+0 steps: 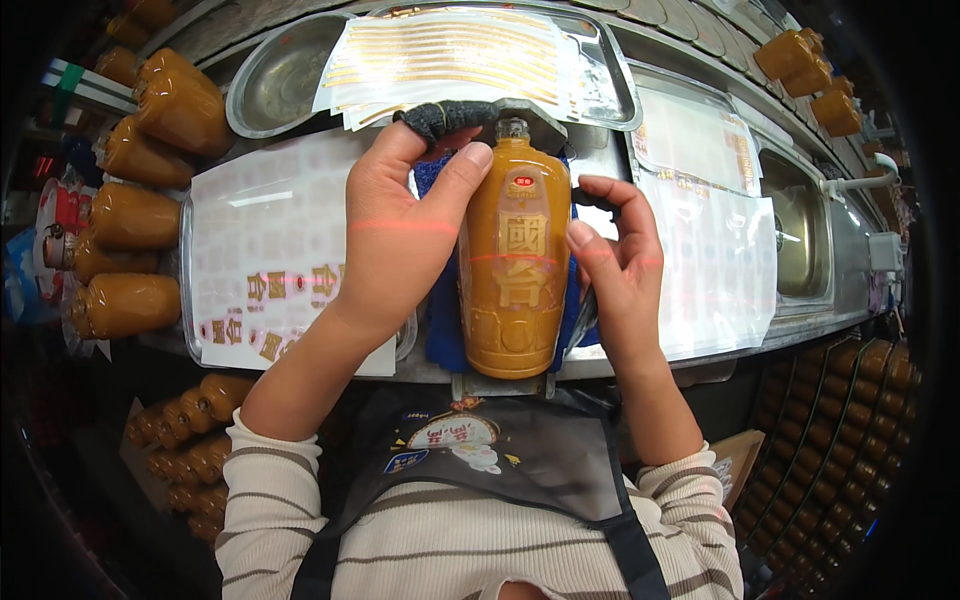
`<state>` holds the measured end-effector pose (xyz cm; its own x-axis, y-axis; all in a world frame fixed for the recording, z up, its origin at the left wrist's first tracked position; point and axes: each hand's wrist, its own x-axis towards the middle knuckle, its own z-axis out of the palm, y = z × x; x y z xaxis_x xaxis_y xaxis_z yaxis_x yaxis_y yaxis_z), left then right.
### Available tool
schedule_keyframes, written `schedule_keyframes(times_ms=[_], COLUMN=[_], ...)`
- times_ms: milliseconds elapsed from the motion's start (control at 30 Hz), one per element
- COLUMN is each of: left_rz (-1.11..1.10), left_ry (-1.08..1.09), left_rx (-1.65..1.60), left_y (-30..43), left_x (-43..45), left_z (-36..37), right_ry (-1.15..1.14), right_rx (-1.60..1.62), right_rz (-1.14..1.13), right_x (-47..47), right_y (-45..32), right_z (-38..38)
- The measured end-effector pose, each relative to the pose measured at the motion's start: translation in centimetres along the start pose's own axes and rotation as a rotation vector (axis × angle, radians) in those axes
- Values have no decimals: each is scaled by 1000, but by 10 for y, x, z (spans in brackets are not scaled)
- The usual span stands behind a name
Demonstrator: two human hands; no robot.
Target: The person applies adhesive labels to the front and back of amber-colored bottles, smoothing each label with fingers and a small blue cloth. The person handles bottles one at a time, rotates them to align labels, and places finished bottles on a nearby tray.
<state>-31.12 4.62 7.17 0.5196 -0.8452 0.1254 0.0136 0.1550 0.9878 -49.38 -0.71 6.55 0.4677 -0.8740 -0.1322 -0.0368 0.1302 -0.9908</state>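
An amber-coloured bottle (514,341) with a clear threaded neck lies on a blue cloth (444,337), its neck away from me. Large gold characters and a small red emblem run down its front, with pinkish film around them. My left hand (409,217) is at the bottle's left shoulder, thumb at its edge, black wrapping on a finger near the neck. On the right side, my right hand (622,255) has its thumb at the bottle's edge and a dark wrap on the index finger. A thin grey flat piece (583,322) shows below that hand; whether it is held is unclear.
Transfer sheets (262,195) lie left, more sheets (712,262) right. Gold strips on paper (450,56) cover a metal tray behind, beside a steel bowl (274,75). Amber bottles (139,214) crowd the left; racked bottles (832,427) stand lower right. A sink (795,225) is far right.
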Motion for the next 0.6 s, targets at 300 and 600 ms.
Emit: schedule_keyframes(times_ms=[300, 600], left_rz=[-202, -248], left_ry=[-111, -81], left_rx=[-348, -371], left_y=[-3, -5], left_x=[-10, -10], left_z=[3, 2], right_ry=[-25, -43], right_rx=[-159, 57], right_rz=[-8, 31], right_x=[32, 34], right_y=[-17, -16], right_z=[15, 13])
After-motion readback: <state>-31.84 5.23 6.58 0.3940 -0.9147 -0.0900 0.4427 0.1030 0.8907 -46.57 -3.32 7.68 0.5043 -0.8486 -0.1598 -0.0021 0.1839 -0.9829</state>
